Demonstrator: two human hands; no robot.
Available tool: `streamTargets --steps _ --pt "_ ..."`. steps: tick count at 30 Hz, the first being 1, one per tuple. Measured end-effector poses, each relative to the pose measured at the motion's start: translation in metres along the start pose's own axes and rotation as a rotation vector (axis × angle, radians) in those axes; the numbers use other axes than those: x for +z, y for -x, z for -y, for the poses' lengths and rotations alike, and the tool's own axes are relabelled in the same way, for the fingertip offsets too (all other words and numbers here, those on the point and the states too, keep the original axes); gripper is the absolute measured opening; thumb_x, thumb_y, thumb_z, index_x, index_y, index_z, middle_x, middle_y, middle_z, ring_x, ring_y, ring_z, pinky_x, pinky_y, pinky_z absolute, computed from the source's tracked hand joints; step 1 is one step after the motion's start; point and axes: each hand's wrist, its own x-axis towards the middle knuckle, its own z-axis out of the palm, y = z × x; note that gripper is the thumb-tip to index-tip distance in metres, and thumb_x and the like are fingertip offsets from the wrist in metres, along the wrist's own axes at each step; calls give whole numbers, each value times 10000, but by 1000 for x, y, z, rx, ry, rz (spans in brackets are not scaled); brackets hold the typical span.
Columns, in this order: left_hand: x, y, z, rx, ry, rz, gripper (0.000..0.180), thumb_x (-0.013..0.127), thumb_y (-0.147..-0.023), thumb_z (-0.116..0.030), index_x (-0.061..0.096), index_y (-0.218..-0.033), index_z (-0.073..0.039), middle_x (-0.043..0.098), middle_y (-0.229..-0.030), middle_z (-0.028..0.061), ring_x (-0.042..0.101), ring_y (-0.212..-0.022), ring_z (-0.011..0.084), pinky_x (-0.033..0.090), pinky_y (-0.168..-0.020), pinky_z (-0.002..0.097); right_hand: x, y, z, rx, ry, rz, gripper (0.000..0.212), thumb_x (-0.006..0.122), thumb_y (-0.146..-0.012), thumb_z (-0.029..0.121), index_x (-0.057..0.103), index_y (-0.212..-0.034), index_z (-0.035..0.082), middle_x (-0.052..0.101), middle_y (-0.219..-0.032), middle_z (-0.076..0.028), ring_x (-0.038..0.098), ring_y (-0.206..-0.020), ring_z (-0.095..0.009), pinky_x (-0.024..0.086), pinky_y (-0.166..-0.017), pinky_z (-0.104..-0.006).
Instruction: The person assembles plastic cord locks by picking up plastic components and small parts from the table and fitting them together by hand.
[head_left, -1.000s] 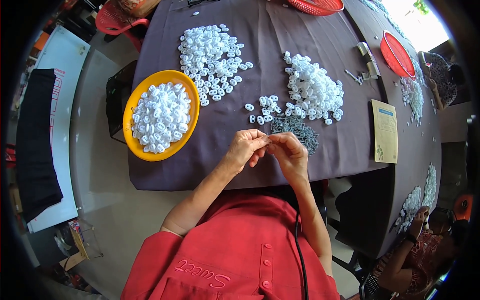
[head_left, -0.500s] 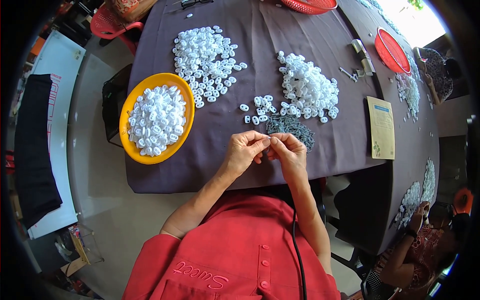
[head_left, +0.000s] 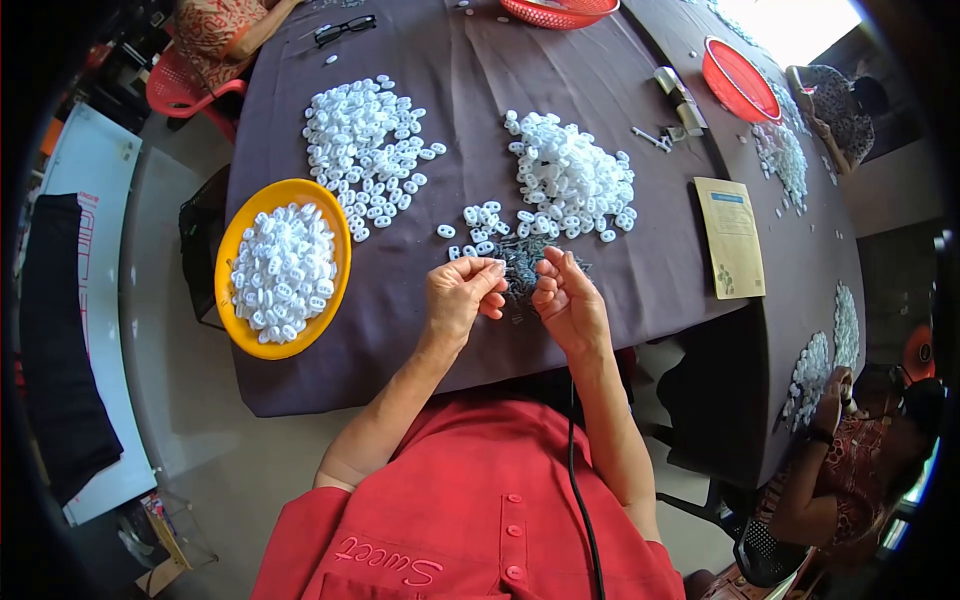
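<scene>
My left hand (head_left: 462, 298) is closed in a pinch. Between its thumb and forefinger sits a small white plastic piece (head_left: 501, 263). Just to its right, my right hand (head_left: 575, 308) has its fingers curled in near the thumb; whatever they may hold is too small to make out. A pile of small, thin dark grey pieces (head_left: 522, 262) lies right beyond and between both hands, partly hidden by them. Farther off lies a heap of white oval pieces with two holes (head_left: 570, 175). A few loose white ovals (head_left: 485, 217) rest between heap and hands.
At left, a yellow bowl (head_left: 226, 285) holds more white pieces, with another white heap (head_left: 355, 130) behind it. A tan packet (head_left: 729, 240) lies at right. Red baskets (head_left: 709, 62), glasses (head_left: 345, 30) and a silvery tool (head_left: 680, 100) lie farther back. Other people sit around the tables.
My hands have come apart: the left keeps the white piece, the right has drawn away to the right. The whole view has shifted, so the table appears farther left.
</scene>
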Motion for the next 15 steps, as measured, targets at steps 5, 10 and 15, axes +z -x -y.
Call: streamTargets --steps 5,10,15 --pt "3 0 -2 -1 -54 -2 109 632 -793 -112 618 -833 -11 606 -640 49 541 -444 69 438 -364 187 -3 0 3 -30 -19 57 191 473 -898 135 520 -1044 21 593 -868 -78 535 -651 -115 463 -595 -227" --pt "4 -2 -7 -1 -86 -7 113 632 -795 -128 618 -829 -21 601 -633 33 533 -443 55 414 -350 171 0 5 4 -117 11 84 93 502 -852 29 555 -925 48 587 -924 -93 576 -735 -174 499 -662 -279" --pt "3 -10 -11 9 -58 17 110 624 -801 -129 618 -830 -23 603 -640 32 532 -444 55 407 -347 169 -3 4 7 -199 18 148 128 522 -814 -25 545 -717 54 572 -1004 -101 594 -867 -233 514 -737 -329"
